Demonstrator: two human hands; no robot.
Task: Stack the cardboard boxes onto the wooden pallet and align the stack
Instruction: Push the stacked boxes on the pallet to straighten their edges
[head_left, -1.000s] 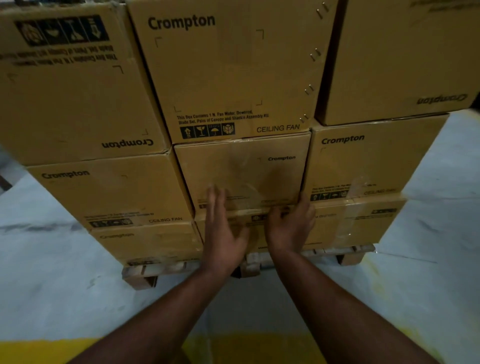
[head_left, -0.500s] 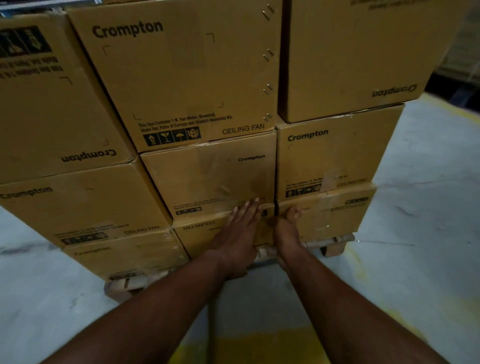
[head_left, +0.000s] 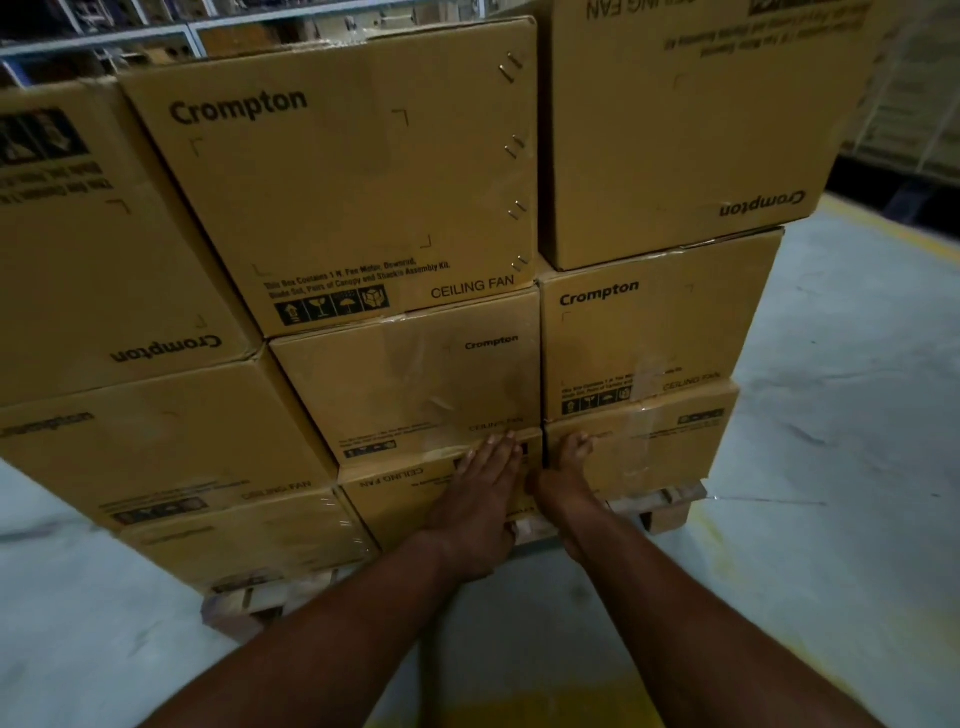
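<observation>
Brown Crompton ceiling-fan boxes stand three rows high on a wooden pallet (head_left: 670, 506). My left hand (head_left: 480, 499) lies flat with straight fingers on the front of the bottom middle box (head_left: 395, 491). My right hand (head_left: 563, 475) presses the bottom right box (head_left: 660, 447) beside the vertical gap between the two boxes, fingers extended. The middle-row centre box (head_left: 410, 382) sits just above my fingertips. Neither hand holds anything.
Grey concrete floor (head_left: 831, 467) spreads to the right and left of the pallet. A yellow painted line (head_left: 519, 704) crosses the floor near me. Metal shelving (head_left: 156, 31) shows behind the stack at top left.
My hands slid right along the bottom row to the gap between the middle and right boxes. The view shifted right and tilted up a little.
</observation>
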